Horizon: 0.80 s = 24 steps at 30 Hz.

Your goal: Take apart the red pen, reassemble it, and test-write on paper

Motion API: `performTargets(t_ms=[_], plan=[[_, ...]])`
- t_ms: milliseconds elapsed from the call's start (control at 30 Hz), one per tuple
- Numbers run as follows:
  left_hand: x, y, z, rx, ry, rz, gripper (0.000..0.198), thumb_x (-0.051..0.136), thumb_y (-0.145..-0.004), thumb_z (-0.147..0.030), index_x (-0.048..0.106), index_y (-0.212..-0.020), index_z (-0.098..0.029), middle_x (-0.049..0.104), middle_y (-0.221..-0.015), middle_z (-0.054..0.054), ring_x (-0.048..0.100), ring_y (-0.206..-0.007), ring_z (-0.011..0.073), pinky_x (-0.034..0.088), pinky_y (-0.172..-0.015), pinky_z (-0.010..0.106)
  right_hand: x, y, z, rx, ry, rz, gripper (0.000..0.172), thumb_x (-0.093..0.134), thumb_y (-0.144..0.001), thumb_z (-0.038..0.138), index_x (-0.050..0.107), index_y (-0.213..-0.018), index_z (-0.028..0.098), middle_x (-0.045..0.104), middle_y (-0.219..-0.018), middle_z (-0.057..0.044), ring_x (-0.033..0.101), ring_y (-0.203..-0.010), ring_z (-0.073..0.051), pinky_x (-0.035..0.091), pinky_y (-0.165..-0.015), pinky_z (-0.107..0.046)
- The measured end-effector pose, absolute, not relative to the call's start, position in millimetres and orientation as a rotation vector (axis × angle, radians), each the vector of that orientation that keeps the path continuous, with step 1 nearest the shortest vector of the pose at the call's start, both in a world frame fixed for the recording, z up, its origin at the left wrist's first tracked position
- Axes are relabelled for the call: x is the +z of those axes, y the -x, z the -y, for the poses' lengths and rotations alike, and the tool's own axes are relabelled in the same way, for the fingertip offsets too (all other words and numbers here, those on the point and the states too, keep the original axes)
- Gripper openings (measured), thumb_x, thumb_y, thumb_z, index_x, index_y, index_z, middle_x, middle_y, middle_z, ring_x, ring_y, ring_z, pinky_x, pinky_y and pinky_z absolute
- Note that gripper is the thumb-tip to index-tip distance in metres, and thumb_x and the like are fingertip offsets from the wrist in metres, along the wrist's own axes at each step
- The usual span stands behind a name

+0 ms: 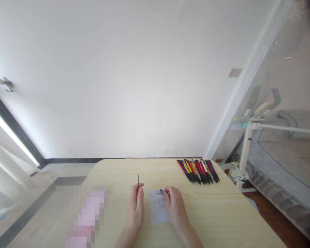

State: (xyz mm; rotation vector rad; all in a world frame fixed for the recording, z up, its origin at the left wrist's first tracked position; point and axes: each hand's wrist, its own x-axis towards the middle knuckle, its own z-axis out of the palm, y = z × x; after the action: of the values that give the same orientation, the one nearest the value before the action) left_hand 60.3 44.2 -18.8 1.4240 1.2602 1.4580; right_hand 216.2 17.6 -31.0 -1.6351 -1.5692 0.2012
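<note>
My left hand (136, 201) is closed around a thin dark stick (138, 179), which points up from between thumb and fingers. It looks like a pen refill, though its lower part is hidden in the hand. To the right, my right hand (174, 203) pinches a small black piece (161, 190) above a white sheet of paper (157, 215). Whether the piece is part of a pen is too small to tell. Dark scribbles cover the upper part of the paper, and my right hand hides its right side.
A row of several pens (197, 171), red, yellow, blue and white with black ends, lies at the back right of the wooden table (217, 210). A wall rises behind it. Exercise equipment (248, 144) and a grey sofa (291, 144) stand to the right. A blurred pink patch is at left.
</note>
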Motion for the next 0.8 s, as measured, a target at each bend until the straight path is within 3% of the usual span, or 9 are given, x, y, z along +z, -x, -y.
performTargets(t_ms=[367,700,800], plan=[[-13.6,-64.9,-44.0,1.342,-1.594,-1.215,0.023,0.042,-0.085,-0.036,0.054,-0.094,-0.019,0.062,-0.087,0.005,0.056,-0.083,0.0196,0.043,-0.074,0.03,-27.1,-220.8,-20.9,0.597,1.302,1.109,0.027,0.055,-0.078,0.038,0.064,-0.083,0.013,0.066,-0.08,-0.009,0.061,-0.075,-0.021,0.05,-0.068,-0.034],[-9.2,-62.2,-46.0,1.351,-1.599,-1.272,0.024,0.043,-0.083,-0.04,0.055,-0.082,-0.018,0.058,-0.069,0.0,0.055,-0.065,0.0156,0.042,-0.061,0.025,-30.8,-218.9,-20.9,0.642,1.218,1.081,0.016,0.053,-0.078,0.032,0.056,-0.077,0.016,0.062,-0.075,-0.006,0.061,-0.073,-0.019,0.05,-0.07,-0.032],[-8.6,-61.4,-47.0,1.357,-1.575,-1.285,0.026,0.043,-0.083,-0.041,0.055,-0.08,-0.018,0.055,-0.065,0.0,0.053,-0.062,0.0155,0.041,-0.057,0.025,-31.2,-217.5,-21.2,0.659,1.214,1.11,0.014,0.052,-0.078,0.03,0.053,-0.076,0.017,0.059,-0.07,-0.003,0.06,-0.067,-0.018,0.05,-0.064,-0.029]])
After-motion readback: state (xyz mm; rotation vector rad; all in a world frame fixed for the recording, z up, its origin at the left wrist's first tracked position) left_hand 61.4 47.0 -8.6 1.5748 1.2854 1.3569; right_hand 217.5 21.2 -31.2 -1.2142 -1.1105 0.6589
